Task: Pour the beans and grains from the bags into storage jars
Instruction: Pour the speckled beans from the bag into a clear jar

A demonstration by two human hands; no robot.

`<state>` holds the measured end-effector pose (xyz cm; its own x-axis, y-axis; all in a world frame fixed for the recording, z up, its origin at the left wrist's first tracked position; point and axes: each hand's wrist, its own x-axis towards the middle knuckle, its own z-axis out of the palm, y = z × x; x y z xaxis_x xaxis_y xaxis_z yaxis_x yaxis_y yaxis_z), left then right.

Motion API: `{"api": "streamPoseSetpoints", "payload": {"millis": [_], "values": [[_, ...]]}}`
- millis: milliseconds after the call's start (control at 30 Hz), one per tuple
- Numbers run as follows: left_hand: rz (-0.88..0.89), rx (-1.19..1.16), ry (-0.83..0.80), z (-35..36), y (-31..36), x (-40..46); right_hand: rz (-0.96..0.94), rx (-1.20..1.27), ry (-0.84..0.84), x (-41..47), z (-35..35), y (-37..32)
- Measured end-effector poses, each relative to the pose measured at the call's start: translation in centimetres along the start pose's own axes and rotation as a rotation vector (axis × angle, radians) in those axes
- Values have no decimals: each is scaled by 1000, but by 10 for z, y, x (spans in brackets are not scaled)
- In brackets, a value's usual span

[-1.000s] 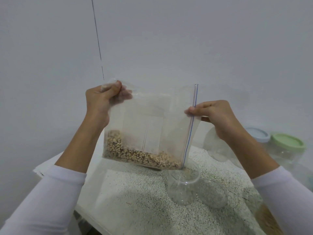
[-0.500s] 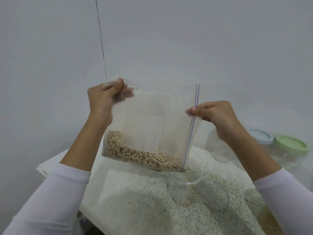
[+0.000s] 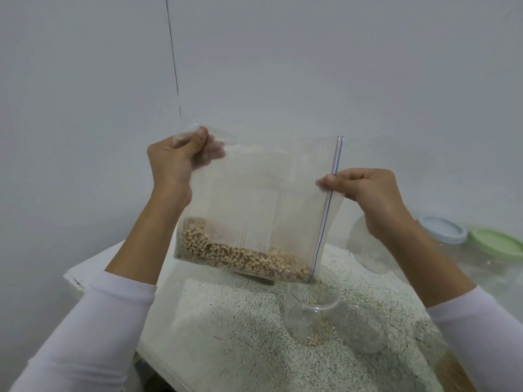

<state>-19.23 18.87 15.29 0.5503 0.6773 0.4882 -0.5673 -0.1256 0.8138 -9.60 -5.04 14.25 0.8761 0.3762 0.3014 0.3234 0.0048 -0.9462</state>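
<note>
The left hand [image 3: 172, 162], left of centre in the frame, pinches the upper corner of a clear zip bag [image 3: 254, 205] between thumb and fingers. The right hand [image 3: 368, 190], right of centre, grips the bag's zip strip [image 3: 328, 205], which runs down toward the lower middle. The bag hangs between the 2 hands, tilted, with tan beans [image 3: 243, 257] lying along its bottom edge. Its lower right corner sits just above the mouth of an open clear jar [image 3: 311, 312] standing on the speckled table [image 3: 226, 335]; a few beans lie in the jar's bottom. At the right edge stand 2 jars, one with a blue lid [image 3: 443, 230], one with a green lid [image 3: 498, 244].
</note>
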Motion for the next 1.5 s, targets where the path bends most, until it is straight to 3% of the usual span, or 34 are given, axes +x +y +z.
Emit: {"api": "streamPoseSetpoints", "payload": {"millis": [100,200,500,600,1500], "values": [[-10,28,-38,2,-1,0,13,-42,-71,-1,1,1],[-4,2,-18,2,-4,-1,-17,1,-18,0,0,3],[39,51,-81,5,-2,1,-31,-32,-81,0,-1,6],[49,29,-39,7,-5,2,-45,17,-16,0,-1,7],[76,-2,-28,4,-6,12,-56,5,-38,8,7,1]]}}
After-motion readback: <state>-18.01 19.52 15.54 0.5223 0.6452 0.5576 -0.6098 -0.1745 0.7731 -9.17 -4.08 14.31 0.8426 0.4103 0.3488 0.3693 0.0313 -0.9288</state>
